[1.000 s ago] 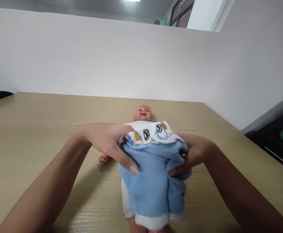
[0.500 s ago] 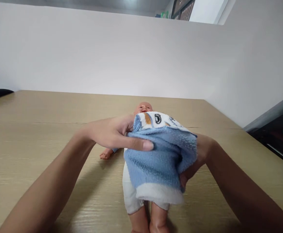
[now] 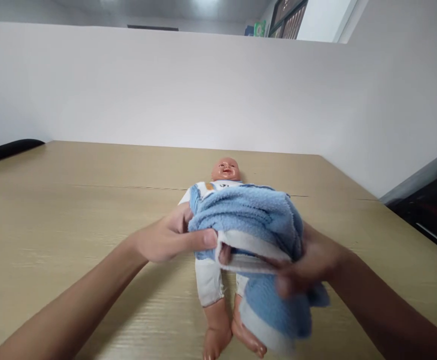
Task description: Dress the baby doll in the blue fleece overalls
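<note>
Your two bare hands hold a fluffy blue child-size garment with white trim (image 3: 248, 210) above a bald plastic doll in white clothing (image 3: 208, 282), which lies face up on a pale wood-grain tabletop (image 3: 72, 215). The garment is at the centre of the scene, bunched and folded over the doll's middle. Its far edge, white with an orange patch, reaches the doll's chest. A white-trimmed opening gapes toward you, and a fingertip shows inside; you cannot tell which hand it belongs to.

Your left hand (image 3: 169, 237) grips the garment's left side, thumb on top beside the opening, with the other fingers mostly hidden in the cloth. Your right hand (image 3: 312, 265), blurred, is clamped on the garment at the right end of the opening; its fingers are partly hidden too. Below it, a blue part with a white cuff hangs near the doll's feet.

The doll's head points to the far side, its bare feet to the near side. Beyond the tabletop stands a plain white wall (image 3: 166, 90). A black curved object (image 3: 12, 150) shows at the far left.
</note>
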Motion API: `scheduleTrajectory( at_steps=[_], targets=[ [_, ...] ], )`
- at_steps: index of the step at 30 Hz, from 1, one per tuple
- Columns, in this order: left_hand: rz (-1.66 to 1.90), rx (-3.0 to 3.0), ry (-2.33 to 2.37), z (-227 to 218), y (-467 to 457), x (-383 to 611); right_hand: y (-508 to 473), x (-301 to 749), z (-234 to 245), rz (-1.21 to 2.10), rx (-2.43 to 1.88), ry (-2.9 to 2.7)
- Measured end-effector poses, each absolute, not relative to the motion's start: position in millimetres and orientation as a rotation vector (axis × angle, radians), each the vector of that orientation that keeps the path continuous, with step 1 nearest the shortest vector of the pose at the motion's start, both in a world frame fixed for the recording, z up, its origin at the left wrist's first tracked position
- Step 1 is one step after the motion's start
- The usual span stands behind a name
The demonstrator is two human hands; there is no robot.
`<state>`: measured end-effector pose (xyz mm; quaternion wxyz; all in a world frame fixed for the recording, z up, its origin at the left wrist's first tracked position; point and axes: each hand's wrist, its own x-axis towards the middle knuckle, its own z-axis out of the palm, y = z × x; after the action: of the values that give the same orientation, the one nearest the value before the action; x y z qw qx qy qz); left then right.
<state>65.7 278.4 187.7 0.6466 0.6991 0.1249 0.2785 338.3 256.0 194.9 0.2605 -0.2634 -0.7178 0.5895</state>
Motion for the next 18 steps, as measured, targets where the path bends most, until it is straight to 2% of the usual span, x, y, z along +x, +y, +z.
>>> scheduleTrajectory(
  at_steps=[6, 11, 18],
  targets=[
    [0.783, 1.362, 0.799, 166.2, 211.3, 76.8, 220.6, 335.3, 170.8, 1.458, -1.249, -1.567],
    [0.745, 1.353, 1.087, 139.4, 176.1, 87.2, 199.0, 325.1, 161.8, 1.361, -1.290, -1.758],
    [0.912, 1.489, 1.508, 103.2, 162.7, 91.9, 192.9, 308.4, 146.0, 1.187, -1.268, -1.859]
  ],
)
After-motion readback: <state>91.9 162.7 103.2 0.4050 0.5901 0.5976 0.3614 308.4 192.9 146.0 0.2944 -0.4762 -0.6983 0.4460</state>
